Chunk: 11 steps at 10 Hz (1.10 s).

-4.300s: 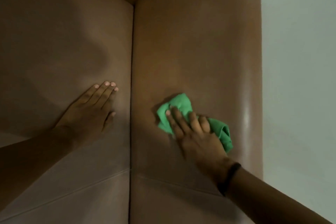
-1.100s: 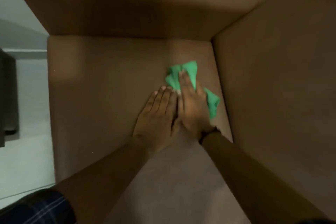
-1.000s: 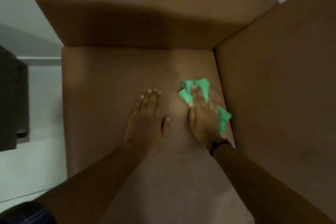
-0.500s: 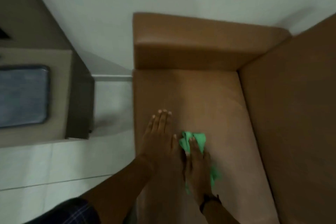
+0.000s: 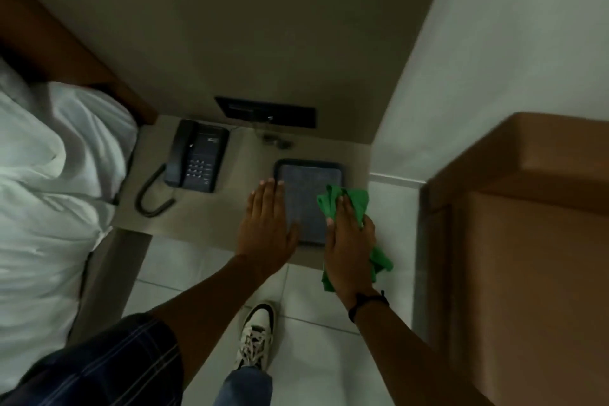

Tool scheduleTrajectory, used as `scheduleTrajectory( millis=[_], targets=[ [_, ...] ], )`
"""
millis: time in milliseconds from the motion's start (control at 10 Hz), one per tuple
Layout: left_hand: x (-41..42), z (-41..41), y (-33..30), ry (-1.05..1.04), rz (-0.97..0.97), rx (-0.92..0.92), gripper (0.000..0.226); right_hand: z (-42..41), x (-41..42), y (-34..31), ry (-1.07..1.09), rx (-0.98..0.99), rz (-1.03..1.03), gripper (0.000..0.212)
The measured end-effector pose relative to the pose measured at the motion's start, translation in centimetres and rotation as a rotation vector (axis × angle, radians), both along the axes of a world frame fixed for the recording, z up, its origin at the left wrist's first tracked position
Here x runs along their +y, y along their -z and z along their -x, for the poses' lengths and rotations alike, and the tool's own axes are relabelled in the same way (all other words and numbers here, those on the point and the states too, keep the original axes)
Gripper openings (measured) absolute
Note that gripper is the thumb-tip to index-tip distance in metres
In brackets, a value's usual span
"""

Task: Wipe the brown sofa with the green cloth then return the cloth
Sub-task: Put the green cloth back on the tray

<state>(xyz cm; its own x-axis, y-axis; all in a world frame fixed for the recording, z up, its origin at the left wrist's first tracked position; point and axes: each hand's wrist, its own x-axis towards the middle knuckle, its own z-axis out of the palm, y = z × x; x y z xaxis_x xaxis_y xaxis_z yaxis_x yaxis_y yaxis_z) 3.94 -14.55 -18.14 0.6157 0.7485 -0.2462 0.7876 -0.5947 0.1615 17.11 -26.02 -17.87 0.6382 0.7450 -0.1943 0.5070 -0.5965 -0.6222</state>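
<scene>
The crumpled green cloth (image 5: 352, 204) is bunched in the right hand (image 5: 351, 247), whose grip closes around it above the dark rectangular tray (image 5: 308, 171) on the beige bench (image 5: 204, 211). The left hand (image 5: 267, 227) hovers flat, grip open and empty, just beside the tray; the brown leather sofa (image 5: 527, 241) stands to the right

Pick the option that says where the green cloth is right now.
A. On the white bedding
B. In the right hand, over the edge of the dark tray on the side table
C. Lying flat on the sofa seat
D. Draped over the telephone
B: the right hand grips the green cloth, its upper part over the right edge of the dark tray on the side table, away from the telephone.
</scene>
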Motion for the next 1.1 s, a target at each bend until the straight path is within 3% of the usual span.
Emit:
scheduleTrajectory(
  millis=[200,400,600,700,900,1000,1100],
  targets=[
    [9.5,4.9,6.5,0.008,-0.006,-0.009,0.09,3.3,11.1,8.9,-0.028,-0.07,0.123,0.057],
    [13.0,7.3,13.3,0.035,0.003,-0.014,0.088,3.9,14.9,16.3,-0.022,-0.209,0.24,0.061],
    [13.1,8.4,13.5,0.063,0.012,-0.021,0.088,4.6,14.9,16.4,-0.086,-0.287,0.406,0.077],
    [13.4,7.8,10.8,0.077,-0.012,-0.057,0.088,4.4,14.9,13.3,-0.112,-0.25,0.429,0.078],
    [15.0,4.2,-2.3,0.079,-0.19,-0.198,0.086,2.8,14.0,-5.0,-0.061,-0.219,0.152,0.079],
    [17.6,0.3,-15.9,0.09,-0.413,-0.366,0.085,0.0,13.3,-24.0,0.0,-0.21,-0.23,0.077],
    [19.2,-2.0,-26.3,0.09,-0.565,-0.501,0.085,-1.3,11.2,-38.4,0.007,-0.232,-0.48,0.078]
  ],
)
